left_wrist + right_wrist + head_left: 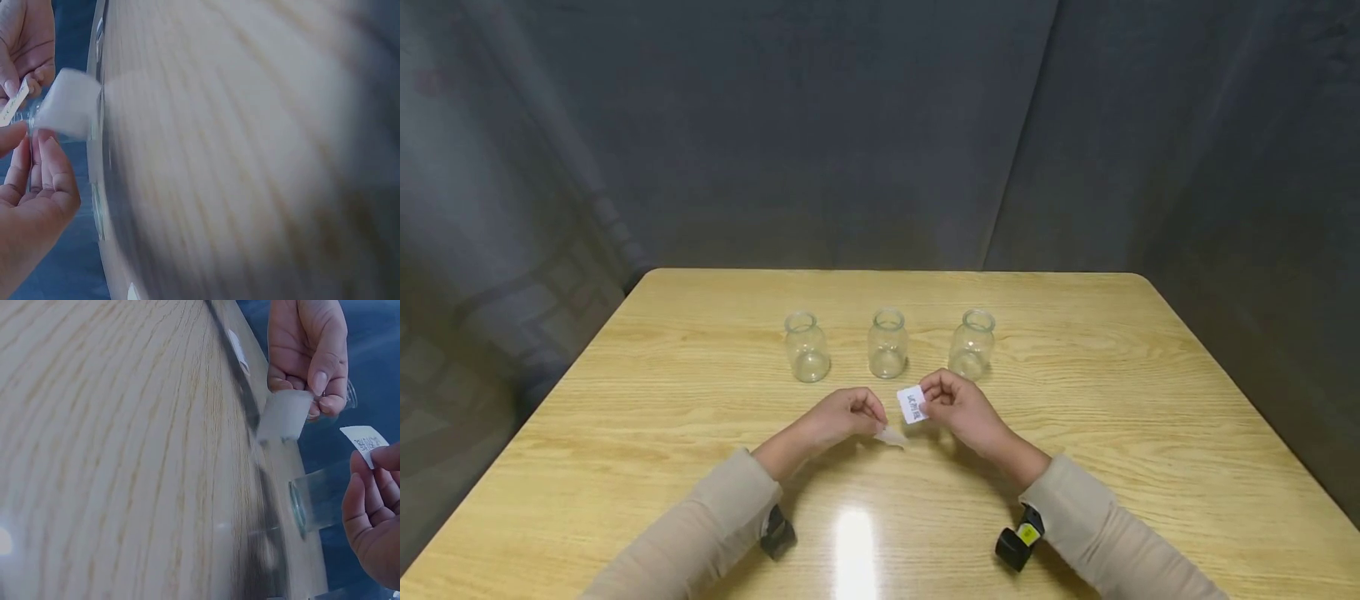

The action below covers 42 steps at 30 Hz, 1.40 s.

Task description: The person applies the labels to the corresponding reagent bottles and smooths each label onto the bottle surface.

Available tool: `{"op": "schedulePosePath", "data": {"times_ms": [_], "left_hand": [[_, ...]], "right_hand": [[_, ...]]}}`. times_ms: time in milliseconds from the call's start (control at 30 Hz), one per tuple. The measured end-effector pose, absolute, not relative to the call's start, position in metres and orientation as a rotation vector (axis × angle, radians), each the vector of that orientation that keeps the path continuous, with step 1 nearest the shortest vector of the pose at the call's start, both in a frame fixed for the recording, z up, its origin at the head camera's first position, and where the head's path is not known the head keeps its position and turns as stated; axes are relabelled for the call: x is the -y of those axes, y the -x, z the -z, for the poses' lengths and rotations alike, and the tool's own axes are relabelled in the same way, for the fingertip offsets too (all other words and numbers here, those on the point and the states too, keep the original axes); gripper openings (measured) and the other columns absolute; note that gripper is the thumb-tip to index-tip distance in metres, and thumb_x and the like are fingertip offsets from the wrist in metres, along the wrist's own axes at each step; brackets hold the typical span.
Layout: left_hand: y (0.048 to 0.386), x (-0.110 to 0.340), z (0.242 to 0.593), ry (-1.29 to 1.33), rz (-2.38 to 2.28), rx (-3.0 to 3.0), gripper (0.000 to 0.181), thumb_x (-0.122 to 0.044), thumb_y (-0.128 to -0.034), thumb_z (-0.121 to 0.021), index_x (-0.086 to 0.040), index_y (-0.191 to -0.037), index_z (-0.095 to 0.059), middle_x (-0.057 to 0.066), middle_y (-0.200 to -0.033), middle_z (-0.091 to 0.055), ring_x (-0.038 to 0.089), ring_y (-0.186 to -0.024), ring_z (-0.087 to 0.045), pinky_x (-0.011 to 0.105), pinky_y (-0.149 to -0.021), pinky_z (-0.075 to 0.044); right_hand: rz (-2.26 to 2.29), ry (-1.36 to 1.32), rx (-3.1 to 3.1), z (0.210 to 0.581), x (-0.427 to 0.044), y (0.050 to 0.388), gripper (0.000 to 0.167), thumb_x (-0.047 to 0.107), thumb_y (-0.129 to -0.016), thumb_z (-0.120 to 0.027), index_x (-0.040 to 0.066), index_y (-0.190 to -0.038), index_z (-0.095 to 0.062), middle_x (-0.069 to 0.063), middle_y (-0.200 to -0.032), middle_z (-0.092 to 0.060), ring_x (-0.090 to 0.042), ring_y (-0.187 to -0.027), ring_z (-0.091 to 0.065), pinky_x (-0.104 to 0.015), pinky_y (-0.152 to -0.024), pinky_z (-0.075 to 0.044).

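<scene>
Between finger and thumb my right hand [966, 412] pinches a small white label [912, 404] with a line of dark print; the print also shows in the right wrist view on the label [364, 441]. My left hand [842, 417] pinches a thin, pale, translucent piece that looks like backing paper [891, 437], which appears blank in the left wrist view, where the same backing paper [70, 103] hangs from the fingertips. Both hands are above the table, close together and apart from each other. Beyond them stand the middle glass jar [887, 346] and the right glass jar [972, 342], both without lids.
A third open glass jar [807, 348] stands at the left of the row. The wooden table [625, 433] has rounded far corners, with a dark grey curtain [820, 142] behind it. Light glares off the tabletop near the front.
</scene>
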<state>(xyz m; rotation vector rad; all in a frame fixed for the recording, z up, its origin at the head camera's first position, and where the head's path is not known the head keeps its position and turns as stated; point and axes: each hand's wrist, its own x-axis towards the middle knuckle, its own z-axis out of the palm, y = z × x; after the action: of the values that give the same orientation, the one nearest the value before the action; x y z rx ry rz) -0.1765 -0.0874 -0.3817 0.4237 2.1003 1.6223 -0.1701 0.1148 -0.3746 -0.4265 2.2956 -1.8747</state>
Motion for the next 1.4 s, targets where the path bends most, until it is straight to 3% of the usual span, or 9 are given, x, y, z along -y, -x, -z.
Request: {"op": "schedulePosePath", "data": {"times_ms": [567,900,1200,1400], "left_hand": [[0.180,0.076,0.381,-0.404,-1.728,-2.056,0.017,-0.004,-0.0769,-0.058,0.004,-0.090,-0.052,0.006,-0.078,-0.054,0.016,-0.075,-0.052,0.033,-0.072,-0.045],[0.181,0.076,0.380,-0.360,-1.786,-2.156,0.012,-0.003,-0.0784,-0.058,0.002,-0.087,-0.053,0.004,-0.075,-0.051,0.015,-0.071,-0.049,0.031,-0.069,-0.044],[0.184,0.073,0.384,-0.255,-1.898,-2.155,0.012,-0.005,-0.0828,-0.054,0.005,-0.090,-0.053,0.007,-0.083,-0.053,0.021,-0.081,-0.053,0.037,-0.078,-0.046],[0.189,0.073,0.386,-0.200,-1.908,-2.244,0.011,-0.003,-0.0810,-0.056,0.005,-0.089,-0.056,0.008,-0.079,-0.054,0.016,-0.073,-0.054,0.032,-0.074,-0.048]], "right_hand": [[1.844,0.534,-2.287,0.374,-0.110,0.175,0.013,-0.007,-0.077,-0.057,-0.010,-0.089,-0.054,-0.013,-0.078,-0.056,-0.014,-0.069,-0.050,-0.022,-0.060,-0.043],[1.836,0.409,-2.331,0.373,-0.108,0.176,0.016,-0.003,-0.076,-0.060,-0.010,-0.088,-0.052,-0.006,-0.076,-0.055,-0.014,-0.069,-0.049,-0.026,-0.061,-0.044],[1.983,0.259,-2.315,0.378,-0.102,0.179,0.008,-0.006,-0.074,-0.059,-0.007,-0.079,-0.053,-0.004,-0.067,-0.053,-0.012,-0.061,-0.049,-0.024,-0.055,-0.044],[2.002,0.222,-2.369,0.382,-0.097,0.185,0.011,-0.006,-0.073,-0.060,-0.008,-0.082,-0.053,-0.004,-0.066,-0.053,-0.010,-0.059,-0.048,-0.023,-0.054,-0.043]]}}
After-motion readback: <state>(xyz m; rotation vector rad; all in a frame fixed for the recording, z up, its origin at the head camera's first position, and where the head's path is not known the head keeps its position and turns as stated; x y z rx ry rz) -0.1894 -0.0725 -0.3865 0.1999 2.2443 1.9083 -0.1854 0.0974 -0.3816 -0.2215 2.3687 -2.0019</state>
